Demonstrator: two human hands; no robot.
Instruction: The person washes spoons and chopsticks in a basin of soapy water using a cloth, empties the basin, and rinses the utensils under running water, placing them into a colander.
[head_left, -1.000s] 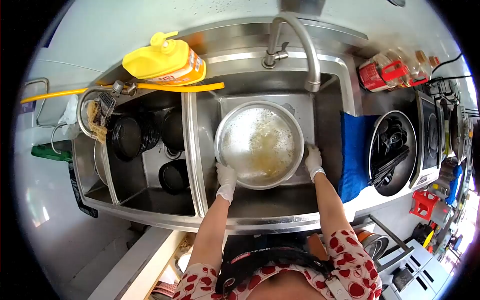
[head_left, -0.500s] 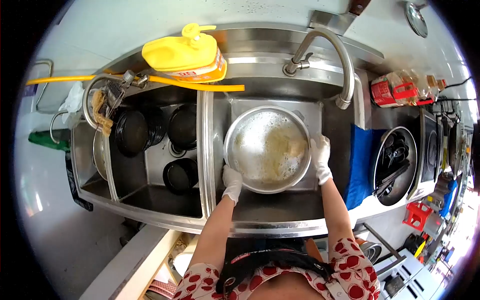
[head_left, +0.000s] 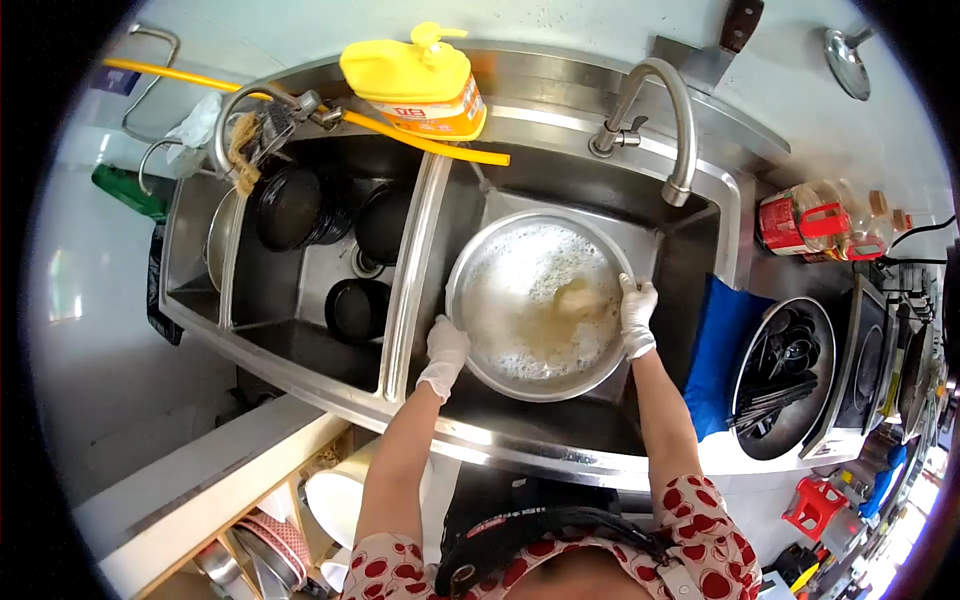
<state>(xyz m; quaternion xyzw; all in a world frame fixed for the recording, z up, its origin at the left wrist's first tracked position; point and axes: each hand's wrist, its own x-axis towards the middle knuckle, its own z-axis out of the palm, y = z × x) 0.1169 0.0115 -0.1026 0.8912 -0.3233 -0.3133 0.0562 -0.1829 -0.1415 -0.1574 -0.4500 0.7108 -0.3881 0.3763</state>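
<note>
A round metal basin (head_left: 540, 392) of foamy, yellowish water sits in the right sink compartment (head_left: 500, 410). A pale lump shows in the water at its right side. Both hands wear thin white gloves. My left hand (head_left: 446, 350) is closed at the basin's left edge, its fingers partly hidden. My right hand (head_left: 638, 312) grips the right rim, thumb and fingers about the edge. Above the basin's upper right hangs the curved faucet (head_left: 683, 130).
Black dishes (head_left: 288, 208) stand in the left compartment. A yellow jug (head_left: 415, 85) and yellow hose (head_left: 420, 142) lie behind it. To the right are a blue cloth (head_left: 715, 350), a bowl of black utensils (head_left: 828, 345) and bottles (head_left: 800, 222). A cleaver (head_left: 700, 62) is at the back.
The view has shifted and tilted. The foam and yellowish patch have swirled in the basin, and a pale lump shows more clearly. Both hands remain at the basin's sides.
</note>
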